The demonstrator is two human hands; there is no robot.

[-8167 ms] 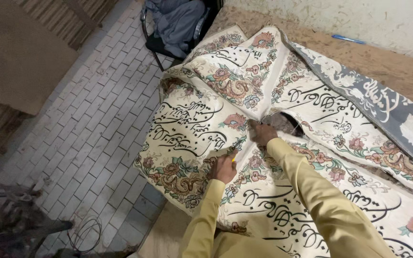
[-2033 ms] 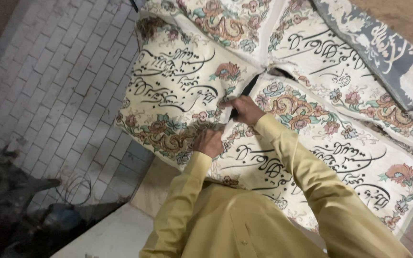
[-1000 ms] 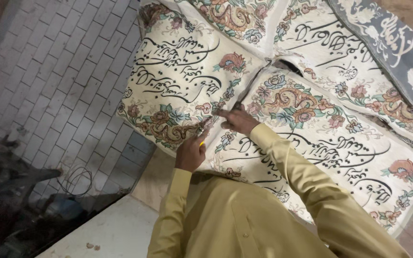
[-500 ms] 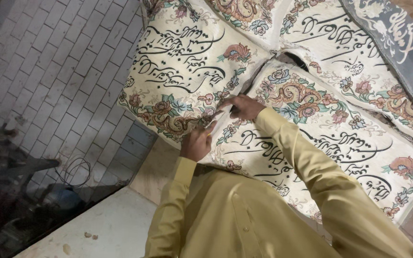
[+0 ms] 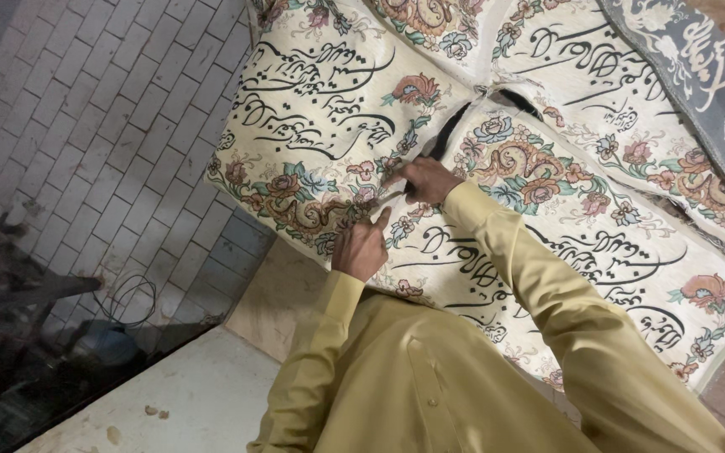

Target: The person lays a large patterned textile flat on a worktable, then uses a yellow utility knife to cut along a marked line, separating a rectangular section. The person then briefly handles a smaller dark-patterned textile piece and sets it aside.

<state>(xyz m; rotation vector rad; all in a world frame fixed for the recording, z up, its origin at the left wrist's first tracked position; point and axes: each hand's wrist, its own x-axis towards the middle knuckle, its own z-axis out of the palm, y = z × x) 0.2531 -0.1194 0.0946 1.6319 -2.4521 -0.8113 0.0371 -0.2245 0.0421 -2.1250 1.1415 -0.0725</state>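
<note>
A cream fabric (image 5: 320, 109) with black calligraphy and floral borders lies spread out in several panels. A dark slit (image 5: 451, 130) runs between two panels and ends at my right hand (image 5: 430, 179). That hand is closed around what looks like scissors (image 5: 392, 195); only a pale tip pokes out toward my left hand. My left hand (image 5: 361, 249) rests just below, thumb raised, pinching the fabric at its flowered border. Both arms wear yellow sleeves.
A grey patterned cloth (image 5: 698, 75) lies over the fabric at the top right. A pale brick-tiled floor (image 5: 86, 126) fills the left. Dark metal clutter (image 5: 18, 335) and a looped cable (image 5: 127, 298) sit lower left, beside a whitish slab (image 5: 186, 403).
Both hands have worked along the line between the panels toward my body, and the dark slit behind the right hand has grown longer. The left hand has followed just ahead of the right.
</note>
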